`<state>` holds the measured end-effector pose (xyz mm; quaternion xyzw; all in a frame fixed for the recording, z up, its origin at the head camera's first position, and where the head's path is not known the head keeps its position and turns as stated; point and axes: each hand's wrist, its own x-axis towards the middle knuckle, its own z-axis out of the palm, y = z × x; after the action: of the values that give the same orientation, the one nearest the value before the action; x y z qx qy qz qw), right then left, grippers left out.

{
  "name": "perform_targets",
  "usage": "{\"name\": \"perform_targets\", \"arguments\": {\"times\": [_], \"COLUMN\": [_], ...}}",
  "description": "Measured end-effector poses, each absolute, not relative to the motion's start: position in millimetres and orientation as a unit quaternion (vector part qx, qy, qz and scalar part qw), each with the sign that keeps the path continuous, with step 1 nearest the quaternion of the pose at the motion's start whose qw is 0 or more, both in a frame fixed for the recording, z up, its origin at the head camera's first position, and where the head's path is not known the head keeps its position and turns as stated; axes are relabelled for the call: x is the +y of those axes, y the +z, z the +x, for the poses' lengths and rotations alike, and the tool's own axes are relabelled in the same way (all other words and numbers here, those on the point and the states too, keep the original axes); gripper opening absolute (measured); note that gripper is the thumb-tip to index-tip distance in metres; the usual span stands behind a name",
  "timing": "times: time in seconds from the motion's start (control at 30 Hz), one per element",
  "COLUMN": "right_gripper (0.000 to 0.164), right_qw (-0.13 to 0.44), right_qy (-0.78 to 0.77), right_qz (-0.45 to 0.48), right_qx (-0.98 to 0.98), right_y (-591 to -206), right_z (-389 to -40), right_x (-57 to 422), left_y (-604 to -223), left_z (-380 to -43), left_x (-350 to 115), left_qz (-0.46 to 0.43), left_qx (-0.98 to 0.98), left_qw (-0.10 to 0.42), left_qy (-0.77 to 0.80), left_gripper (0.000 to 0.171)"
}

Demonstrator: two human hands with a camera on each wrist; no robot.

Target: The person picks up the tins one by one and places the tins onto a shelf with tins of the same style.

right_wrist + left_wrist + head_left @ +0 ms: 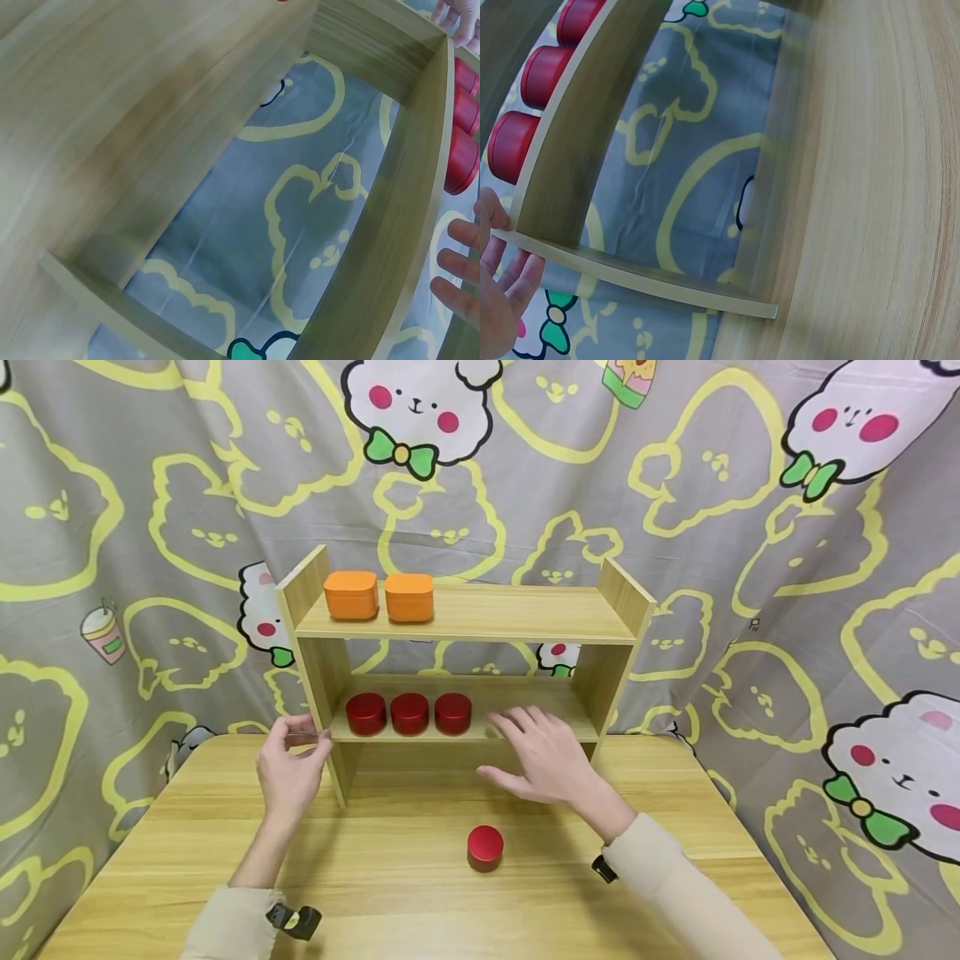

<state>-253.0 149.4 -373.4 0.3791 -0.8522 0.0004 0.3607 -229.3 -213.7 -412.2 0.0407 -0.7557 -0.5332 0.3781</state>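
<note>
A wooden two-tier shelf (465, 741) stands on the table. My left hand (291, 772) grips its left side panel (652, 279) at middle-board height, thumb on the near side and fingers round the outside. Three red round tins (409, 714) stand in a row on the left half of the middle board. To their right, my right hand (542, 758) hovers in front of that board with fingers spread and nothing in them. In the right wrist view its fingertips (454, 264) show near the row's end. A fourth red tin (485, 848) stands on the table below this hand.
Two orange boxes (409, 597) sit at the left of the top board (517, 608), between raised side panels. The wooden table (405, 893) reaches back to a patterned grey curtain (697, 643) behind the shelf.
</note>
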Motion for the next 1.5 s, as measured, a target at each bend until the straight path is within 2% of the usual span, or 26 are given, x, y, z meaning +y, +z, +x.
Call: {"name": "perform_targets", "arguments": {"times": [0.33,0.6,0.97,1.3,1.5], "right_gripper": [0.078,0.082,0.077,0.073,0.073], "right_qw": [0.357,0.358,0.366,0.336,0.289], "right_qy": [0.005,0.009,0.018,0.009,-0.004], "right_qz": [0.39,0.396,0.436,0.492,0.497], "right_qx": [-0.849,-0.846,-0.822,-0.803,-0.818], "right_y": [-380.2,-388.6,-402.5,-424.6,-436.9], "right_z": [-238.4,-225.9,-214.8,-209.6,-205.0], "right_x": [156.1,155.5,161.2,157.3,155.3], "left_y": [-412.5,-412.0,-411.9,-411.9,-412.2], "left_z": [-229.2,-228.3,-228.6,-228.9,-228.9], "left_x": [-213.6,-213.2,-212.5,-212.9,-213.0], "left_qz": [0.04,0.045,0.044,0.043,0.042], "left_qx": [-0.756,-0.759,-0.758,-0.757,-0.757], "left_qw": [0.379,0.374,0.376,0.378,0.379], "left_qy": [-0.532,-0.532,-0.531,-0.532,-0.531], "left_gripper": [0.024,0.024,0.024,0.024,0.024]}}
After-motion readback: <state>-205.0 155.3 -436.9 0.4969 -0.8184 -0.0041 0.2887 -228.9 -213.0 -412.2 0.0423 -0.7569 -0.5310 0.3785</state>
